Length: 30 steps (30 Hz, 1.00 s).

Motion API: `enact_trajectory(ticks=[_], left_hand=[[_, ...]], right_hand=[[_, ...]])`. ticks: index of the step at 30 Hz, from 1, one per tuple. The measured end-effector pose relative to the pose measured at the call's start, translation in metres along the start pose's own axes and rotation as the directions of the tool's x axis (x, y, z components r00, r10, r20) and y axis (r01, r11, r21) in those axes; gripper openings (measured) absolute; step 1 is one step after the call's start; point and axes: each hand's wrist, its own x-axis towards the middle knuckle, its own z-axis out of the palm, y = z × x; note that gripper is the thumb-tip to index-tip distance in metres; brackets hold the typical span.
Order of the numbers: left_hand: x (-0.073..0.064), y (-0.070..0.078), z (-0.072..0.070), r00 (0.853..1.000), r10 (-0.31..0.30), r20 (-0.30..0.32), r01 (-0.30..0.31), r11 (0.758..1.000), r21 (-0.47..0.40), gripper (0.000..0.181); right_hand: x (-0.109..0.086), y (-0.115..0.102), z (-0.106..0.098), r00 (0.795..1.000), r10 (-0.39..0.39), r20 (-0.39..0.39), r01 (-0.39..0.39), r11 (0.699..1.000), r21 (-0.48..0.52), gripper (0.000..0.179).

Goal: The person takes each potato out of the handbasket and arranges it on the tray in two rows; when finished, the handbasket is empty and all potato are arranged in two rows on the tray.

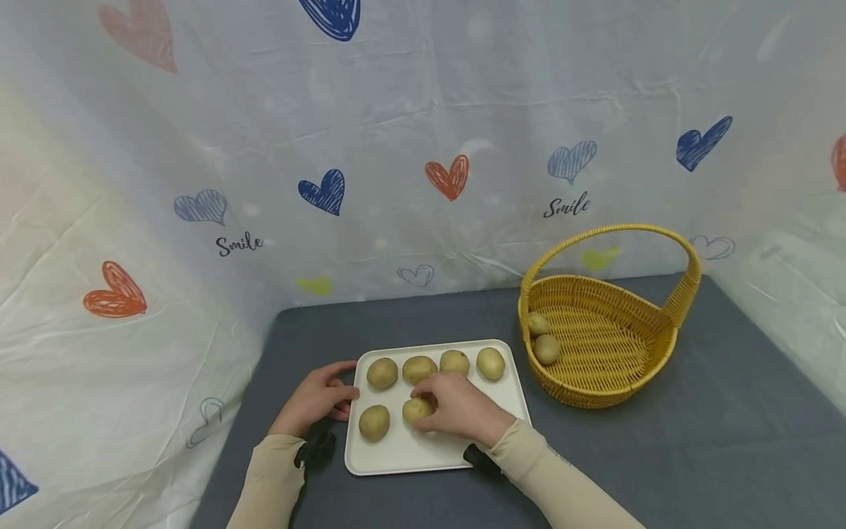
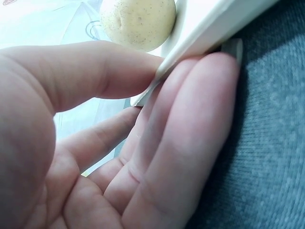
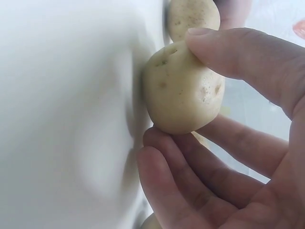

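Note:
On a white rectangular tray (image 1: 436,459), my right hand (image 1: 463,408) holds a potato (image 1: 415,410) between thumb and fingers. The right wrist view shows this potato (image 3: 181,90) at the tray's surface, thumb on one side and fingertips on the other. My left hand (image 1: 317,400) pinches the tray's left rim; in the left wrist view the thumb lies over the rim (image 2: 190,43) and fingers are beneath it. Another potato (image 1: 374,423) sits left of the held one. Along the tray's far side lies a row of several potatoes (image 1: 382,373).
A yellow woven basket (image 1: 598,397) with a tall arched handle stands right of the tray, with two potatoes (image 1: 546,349) at its left inside wall. A dark grey cloth (image 1: 727,441) covers the table. Behind hangs a white curtain (image 1: 383,132) printed with hearts.

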Motion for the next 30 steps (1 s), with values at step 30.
enact_trajectory(ticks=[30], left_hand=[[-0.0026,0.0024,-0.0004,1.0,0.003,0.0,-0.003,1.0,0.027,0.069]], right_hand=[[0.0001,0.0044,-0.0051,0.997,0.065,0.042,-0.067,0.997,0.034,0.05]])
